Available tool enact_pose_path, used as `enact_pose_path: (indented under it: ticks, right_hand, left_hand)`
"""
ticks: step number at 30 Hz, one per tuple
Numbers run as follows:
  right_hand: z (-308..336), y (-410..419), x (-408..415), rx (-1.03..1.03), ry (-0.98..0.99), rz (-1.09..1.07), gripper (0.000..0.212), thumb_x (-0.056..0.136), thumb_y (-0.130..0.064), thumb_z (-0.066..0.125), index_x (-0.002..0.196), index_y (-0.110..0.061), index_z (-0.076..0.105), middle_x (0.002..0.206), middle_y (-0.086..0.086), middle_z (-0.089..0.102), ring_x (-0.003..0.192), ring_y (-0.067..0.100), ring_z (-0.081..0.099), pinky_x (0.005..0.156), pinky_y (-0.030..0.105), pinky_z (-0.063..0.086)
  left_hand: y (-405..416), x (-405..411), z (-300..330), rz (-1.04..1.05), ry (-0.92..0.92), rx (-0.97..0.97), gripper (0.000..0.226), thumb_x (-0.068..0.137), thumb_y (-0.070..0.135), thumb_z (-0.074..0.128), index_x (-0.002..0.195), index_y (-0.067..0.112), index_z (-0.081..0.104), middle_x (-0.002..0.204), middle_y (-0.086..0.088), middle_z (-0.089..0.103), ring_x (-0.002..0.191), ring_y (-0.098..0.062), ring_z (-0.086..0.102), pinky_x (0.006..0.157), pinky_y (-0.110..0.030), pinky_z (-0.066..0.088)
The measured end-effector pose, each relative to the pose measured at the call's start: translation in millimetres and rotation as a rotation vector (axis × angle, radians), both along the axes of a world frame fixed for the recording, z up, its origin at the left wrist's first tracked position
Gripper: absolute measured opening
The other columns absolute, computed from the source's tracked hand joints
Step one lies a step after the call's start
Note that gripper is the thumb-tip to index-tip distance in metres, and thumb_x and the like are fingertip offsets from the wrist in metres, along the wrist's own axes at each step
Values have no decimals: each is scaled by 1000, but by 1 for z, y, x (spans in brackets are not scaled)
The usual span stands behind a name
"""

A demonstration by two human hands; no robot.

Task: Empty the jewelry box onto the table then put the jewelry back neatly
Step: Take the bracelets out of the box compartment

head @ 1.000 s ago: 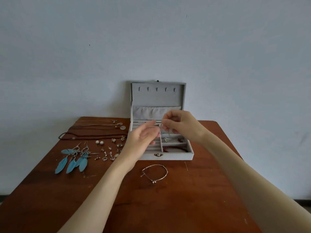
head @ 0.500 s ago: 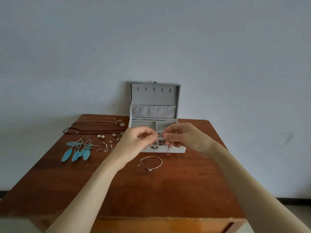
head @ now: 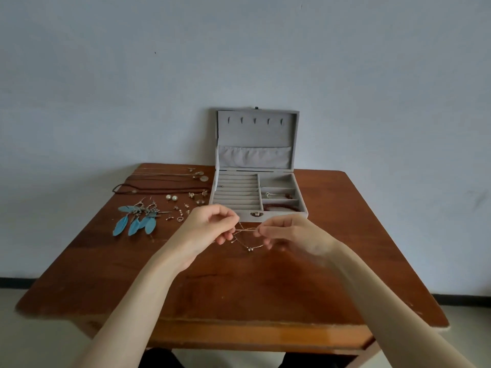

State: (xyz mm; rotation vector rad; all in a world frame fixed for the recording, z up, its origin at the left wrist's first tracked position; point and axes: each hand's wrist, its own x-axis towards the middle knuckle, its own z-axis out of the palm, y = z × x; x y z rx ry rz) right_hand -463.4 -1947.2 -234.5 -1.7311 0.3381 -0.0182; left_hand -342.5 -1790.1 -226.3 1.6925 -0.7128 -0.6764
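Hands moved nearer, off box (head: 256, 192); left hand (head: 210, 225), right hand (head: 289, 233) pinch chain (head: 245, 231) between them.

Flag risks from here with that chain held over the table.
1. The thin silver chain is stretched between left hand and right hand; pulling could snap or knot it.
2. A dangling part hangs near the silver bangle below; they could tangle.
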Motion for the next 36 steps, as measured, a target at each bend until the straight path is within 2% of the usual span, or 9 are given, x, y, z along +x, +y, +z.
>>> enact_pose_path:
  ticks: [7, 13, 17, 20, 23, 26, 29, 32, 36]
  right_hand:
    - [-15, 7, 1, 71, -34, -122, 17, 91, -11, 55, 81, -7, 67, 56, -2, 56, 55, 10, 49, 50, 18, 33]
    - [-9, 11, 0, -40, 3, -41, 18, 93, -21, 53, 95, -20, 71, 89, -6, 67, 70, 7, 53, 56, 19, 36]
    - [-7, 16, 1, 170, -62, 81, 23, 91, -7, 52, 100, -20, 69, 80, -2, 60, 72, 9, 52, 57, 22, 34]
    - [-5, 17, 0, 199, -91, 95, 17, 89, -8, 56, 102, -12, 67, 87, -1, 65, 73, 8, 53, 59, 22, 34]
    - [-9, 14, -1, 117, -66, 49, 8, 87, -11, 60, 87, -12, 68, 94, 2, 68, 75, 9, 53, 61, 21, 35]
    - [-14, 5, -5, 90, -37, -44, 9, 85, -9, 62, 78, -13, 67, 86, 2, 71, 78, 15, 55, 58, 20, 37]
    - [-17, -14, -14, 68, -16, -239, 7, 84, -10, 65, 78, -11, 67, 74, 0, 70, 68, 13, 55, 54, 18, 37]
    - [-15, -35, -26, -12, 73, -376, 8, 84, -13, 66, 76, -11, 69, 66, -2, 68, 58, 9, 53, 46, 15, 37]
    - [-6, -54, -36, -182, 259, -400, 14, 84, -20, 67, 78, -9, 71, 62, -2, 66, 48, 8, 48, 39, 15, 33]
  left_hand:
    - [4, -6, -9, -33, -125, 28, 9, 89, 18, 57, 88, 12, 64, 65, 3, 58, 57, -3, 53, 59, -20, 44]
    - [-2, -9, 17, -114, -375, 25, 7, 87, 26, 61, 85, 23, 67, 68, 9, 61, 61, 1, 54, 63, -13, 44]
    - [-6, -8, 26, -130, -500, 58, 7, 86, 27, 62, 83, 27, 68, 68, 11, 64, 62, 2, 55, 67, -16, 45]
    - [-7, -8, 25, -120, -479, 68, 7, 86, 28, 62, 83, 26, 68, 71, 7, 67, 67, 0, 59, 71, -20, 48]
    - [-9, -7, 22, -94, -429, 68, 8, 87, 27, 61, 84, 24, 68, 71, 7, 66, 65, 1, 59, 70, -17, 48]
    - [-16, -5, 17, -29, -308, 52, 9, 88, 20, 60, 83, 19, 68, 67, 4, 66, 59, -5, 60, 57, -16, 47]
    - [-27, -5, 4, 77, -191, 57, 8, 88, 15, 60, 84, 14, 68, 68, -2, 67, 58, -11, 63, 53, -19, 50]
    - [-43, -15, -11, 76, -177, 101, 9, 88, 13, 60, 88, 10, 68, 69, -2, 68, 50, -2, 60, 46, -13, 46]
    - [-66, -28, -24, 92, -259, 161, 9, 87, 15, 62, 81, 13, 69, 70, -3, 69, 50, -4, 58, 42, -9, 40]
